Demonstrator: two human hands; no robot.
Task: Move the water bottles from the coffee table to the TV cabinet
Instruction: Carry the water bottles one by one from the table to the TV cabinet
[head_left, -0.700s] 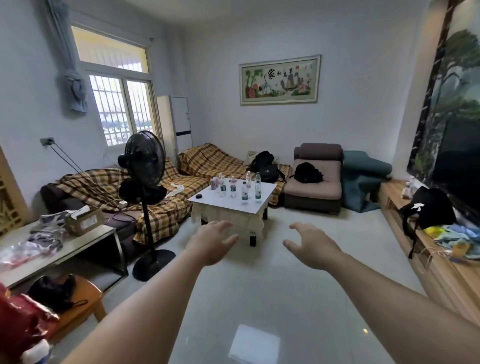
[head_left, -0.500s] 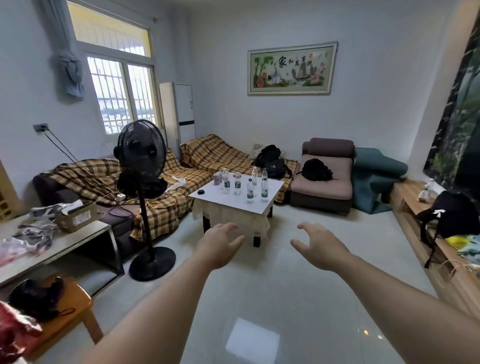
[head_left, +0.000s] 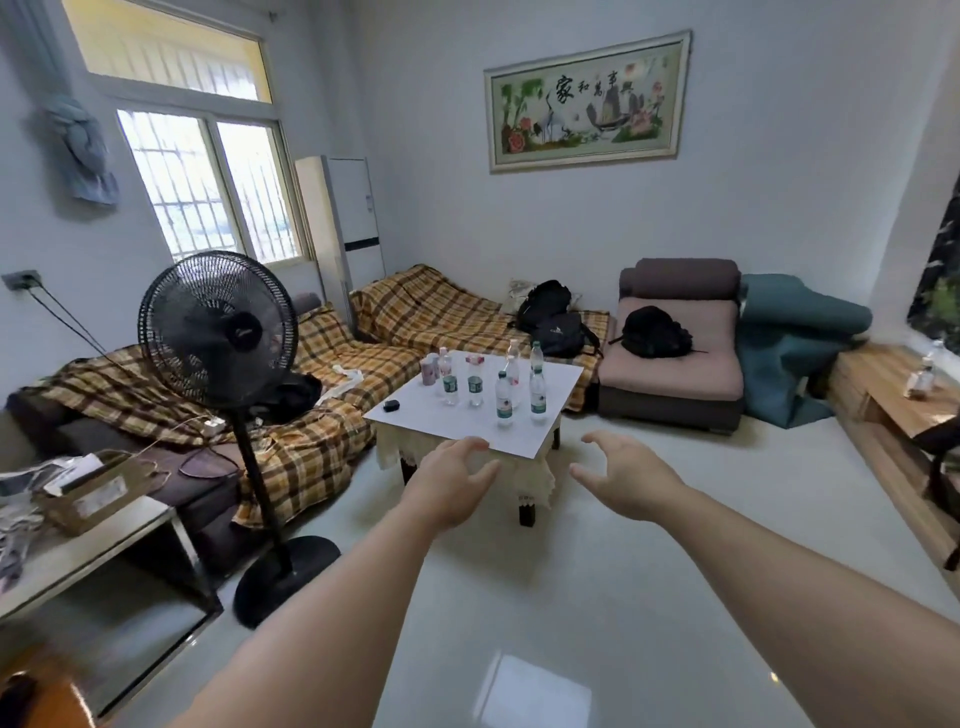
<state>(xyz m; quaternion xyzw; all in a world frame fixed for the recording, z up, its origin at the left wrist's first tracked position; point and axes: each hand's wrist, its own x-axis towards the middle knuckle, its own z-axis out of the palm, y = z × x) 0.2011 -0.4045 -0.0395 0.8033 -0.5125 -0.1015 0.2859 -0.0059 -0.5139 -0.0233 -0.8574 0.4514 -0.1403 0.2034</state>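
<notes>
Several clear water bottles (head_left: 503, 399) with green or red labels stand upright on the white-topped coffee table (head_left: 550, 431) in the middle of the room. A wooden TV cabinet (head_left: 883, 384) runs along the right wall, with a small bottle (head_left: 920, 378) on it. My left hand (head_left: 451, 480) and my right hand (head_left: 626, 475) are stretched forward side by side, short of the table's near edge. Both hold nothing, with curled, spread fingers.
A black standing fan (head_left: 218, 332) stands left of my path on the tiled floor. Plaid-covered sofas (head_left: 332, 374) line the left and back. A pink armchair (head_left: 675, 358) holds a black bag. A grey side table (head_left: 93, 551) sits at the near left.
The coffee table and bottles have grown larger and closer as I walk toward them. The view has turned left, so less of the TV cabinet shows. Both hands stay out in front.
</notes>
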